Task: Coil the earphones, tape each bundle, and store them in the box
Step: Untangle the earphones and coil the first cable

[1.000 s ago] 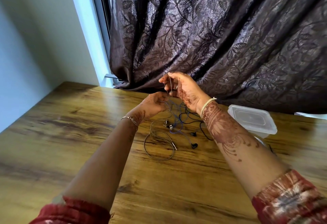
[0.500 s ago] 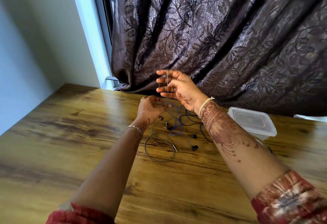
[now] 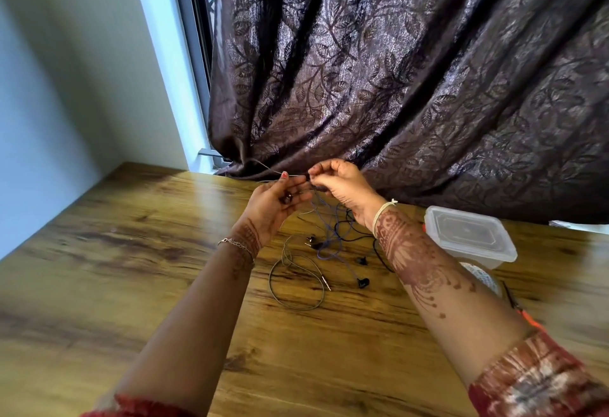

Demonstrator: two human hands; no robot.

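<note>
Left hand (image 3: 275,207) is palm-up, fingers curled in, pinching a thin grey cable (image 3: 270,279) up at the fingertips. A couple of dark earbuds (image 3: 286,199) sit in that palm. Right hand (image 3: 342,185) is just beside it, pretty much fingertip to fingertip. Its fingers are curled too and it pinches the same grey cable, so a short stretch of it runs between the two hands. Both hands are held up above the counter (image 3: 131,251), not resting on it.

The rest of the earphones (image 3: 329,242) hang from the hands into a loose tangle on the wood right below. The grey cable drops into one big open loop ending in a jack plug (image 3: 326,284). A blue cable (image 3: 324,253) and a black cable (image 3: 379,256) are mixed together beside it. Two black buds (image 3: 362,283) lie apart from the loop.

The box (image 3: 474,251) is clear plastic with its lid on. It stands on the counter off to the right of the right wrist, well apart from the tangle. Just in front of the box something white (image 3: 481,276) peeks out behind the right forearm, can't tell what it is. Dark leaf-pattern curtain (image 3: 395,87) hangs behind everything, brushing the back edge of the counter.
</note>
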